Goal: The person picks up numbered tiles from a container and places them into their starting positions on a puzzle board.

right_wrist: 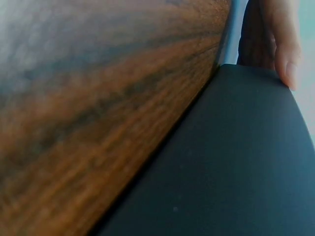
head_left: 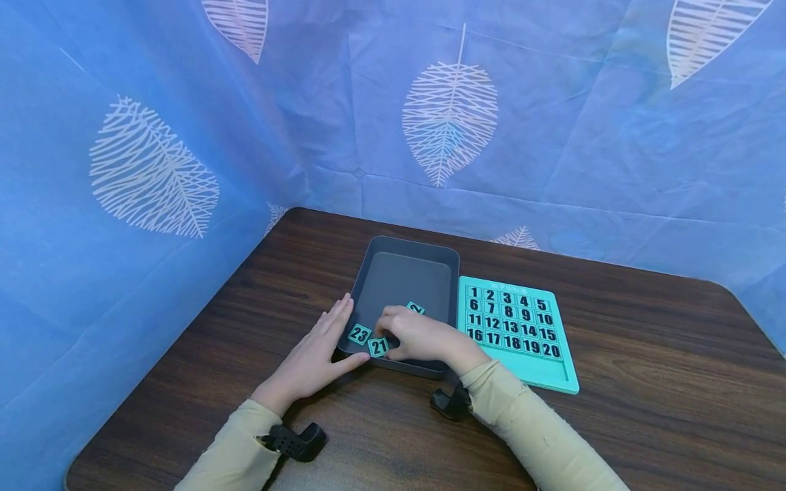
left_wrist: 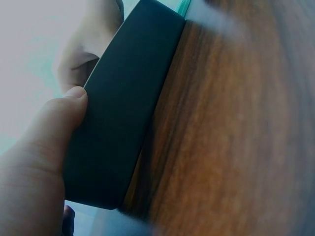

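Note:
A dark grey tray [head_left: 402, 247] sits on the wooden table, with a teal number board [head_left: 518, 326] right of it showing tiles 1 to 20 in rows. My left hand [head_left: 323, 351] lies flat with straight fingers against the tray's near left corner. In the left wrist view its thumb [left_wrist: 56, 130] presses the tray's outer wall [left_wrist: 123, 113]. My right hand [head_left: 414, 335] reaches into the tray's near end, fingers curled, and pinches tile 21 [head_left: 379, 347]. Tile 23 [head_left: 359, 334] lies just left of it. Another teal tile [head_left: 415, 308] peeks out behind the right hand, its number partly hidden.
Blue cloth with white leaf prints [head_left: 451, 116] walls in the table at the back and left. Bare dark wood [head_left: 663, 382] stretches right of the board and along the near edge. In the right wrist view the tray wall [right_wrist: 236, 162] fills the lower right.

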`<state>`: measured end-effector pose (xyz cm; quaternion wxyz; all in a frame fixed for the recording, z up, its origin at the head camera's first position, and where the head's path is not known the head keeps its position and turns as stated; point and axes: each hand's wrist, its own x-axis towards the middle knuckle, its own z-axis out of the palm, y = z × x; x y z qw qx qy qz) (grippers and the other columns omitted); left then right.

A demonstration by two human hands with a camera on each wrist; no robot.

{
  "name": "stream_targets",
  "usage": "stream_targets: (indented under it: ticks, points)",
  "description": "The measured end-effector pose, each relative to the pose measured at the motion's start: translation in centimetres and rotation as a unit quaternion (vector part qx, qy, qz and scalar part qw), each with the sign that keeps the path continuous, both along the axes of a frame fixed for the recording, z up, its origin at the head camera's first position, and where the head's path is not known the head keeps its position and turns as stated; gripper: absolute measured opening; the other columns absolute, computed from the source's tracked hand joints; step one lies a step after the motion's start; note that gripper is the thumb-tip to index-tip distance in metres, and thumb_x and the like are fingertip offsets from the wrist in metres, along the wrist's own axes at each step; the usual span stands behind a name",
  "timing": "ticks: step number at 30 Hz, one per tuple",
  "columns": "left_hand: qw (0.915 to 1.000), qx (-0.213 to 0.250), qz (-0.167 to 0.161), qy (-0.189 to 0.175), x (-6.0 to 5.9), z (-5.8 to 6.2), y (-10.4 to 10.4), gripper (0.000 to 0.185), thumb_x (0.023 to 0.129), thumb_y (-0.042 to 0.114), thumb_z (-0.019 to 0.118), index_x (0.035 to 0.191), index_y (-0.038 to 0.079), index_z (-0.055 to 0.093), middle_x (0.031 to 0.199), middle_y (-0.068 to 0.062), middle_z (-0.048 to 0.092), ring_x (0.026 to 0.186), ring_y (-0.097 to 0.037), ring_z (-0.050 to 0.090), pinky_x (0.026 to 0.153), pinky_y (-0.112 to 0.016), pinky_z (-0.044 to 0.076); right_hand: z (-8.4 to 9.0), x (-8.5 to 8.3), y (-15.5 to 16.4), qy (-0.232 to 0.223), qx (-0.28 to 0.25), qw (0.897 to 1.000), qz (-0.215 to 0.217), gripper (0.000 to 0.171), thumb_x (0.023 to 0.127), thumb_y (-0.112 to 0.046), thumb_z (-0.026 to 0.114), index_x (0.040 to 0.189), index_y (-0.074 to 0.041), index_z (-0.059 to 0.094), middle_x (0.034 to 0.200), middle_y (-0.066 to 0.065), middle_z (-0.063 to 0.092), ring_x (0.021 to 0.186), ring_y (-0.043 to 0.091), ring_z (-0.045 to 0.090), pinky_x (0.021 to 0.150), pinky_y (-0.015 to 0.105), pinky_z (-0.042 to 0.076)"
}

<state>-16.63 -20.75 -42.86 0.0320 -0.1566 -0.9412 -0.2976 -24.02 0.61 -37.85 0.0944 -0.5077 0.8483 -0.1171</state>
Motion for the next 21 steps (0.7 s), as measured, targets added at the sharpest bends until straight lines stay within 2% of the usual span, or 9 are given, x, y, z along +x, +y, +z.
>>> stream_targets:
  ticks: [5,12,21]
  points:
    - [1.0000,0.001,0.001,0.001,0.0,-0.1,0.0,0.089,0.091,0.055,0.056,0.155,0.015,0.010,0.160,0.004,0.003,0.145,-0.019,0.006,0.115,-0.044,0.012,0.4,0.0,0.5,-0.020,-0.017,0.999,-0.027,0.024,0.084,-0.014,0.073,0.106,-0.008,0.064,0.103,0.000,0.056,0.086,0.013,0.049,0.074,0.026,0.048]
    - [1.0000,0.001,0.007,0.001,-0.1,0.0,0.1,0.090,0.089,0.056,0.057,0.155,0.015,0.010,0.160,0.005,0.002,0.145,-0.019,0.007,0.115,-0.045,0.013,1.6,0.1,2.2,-0.046,-0.082,0.994,-0.055,0.024,0.085,-0.011,0.071,0.106,-0.007,0.060,0.098,0.002,0.055,0.084,0.019,0.052,0.072,0.030,0.047]
    - [0.9999,0.005,0.007,0.013,0.1,0.0,0.1,0.091,0.089,0.057,0.058,0.155,0.015,0.012,0.160,0.001,0.006,0.145,-0.020,0.008,0.115,-0.045,0.014,2.7,0.2,6.4,-0.028,-0.109,0.989,-0.091,0.030,0.086,-0.010,0.069,0.114,-0.004,0.063,0.107,0.005,0.057,0.092,0.023,0.056,0.077,0.035,0.051]
